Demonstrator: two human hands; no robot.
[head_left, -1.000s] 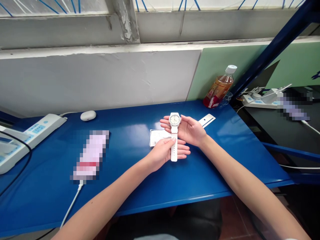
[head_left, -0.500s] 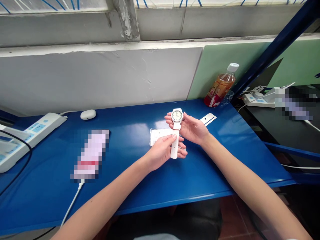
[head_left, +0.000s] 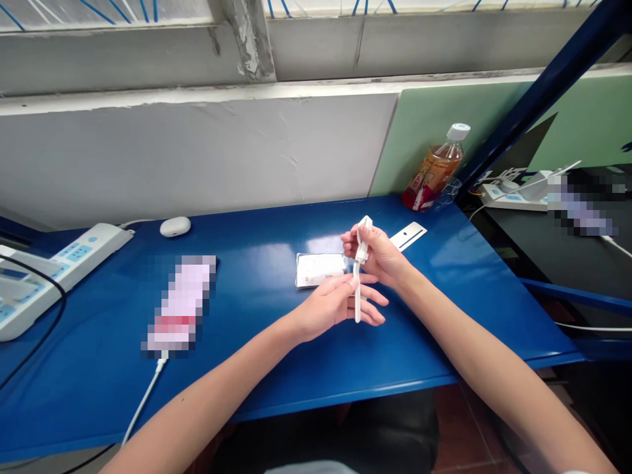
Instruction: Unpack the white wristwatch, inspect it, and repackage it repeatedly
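- A white watch (head_left: 363, 247) is held in the air above a glossy blue table (head_left: 276, 359), seen edge-on, with its strap pointing down toward the person.
- The left hand (head_left: 332, 300) pinches the lower strap near its thumb, its other fingers spread out beyond the strap.
- The right hand (head_left: 381, 255) grasps the upper end of the watch, thumb on top and fingers curled behind it.
- Just beyond the left hand, a flat white packet (head_left: 316, 268) in a clear wrapper lies on the table.
- A pale card (head_left: 411, 236) with a dark stripe lies near the right hand, on its far side.
- Toward the table's far right corner is a bottle (head_left: 431, 176) of reddish-brown drink with a white cap.
- On the left lies a pixelated phone (head_left: 182, 299), a white cable (head_left: 146, 396) plugged into its near end.
- Farther back are a rounded white case (head_left: 175, 227) and, at far left, a white power strip (head_left: 74, 271).
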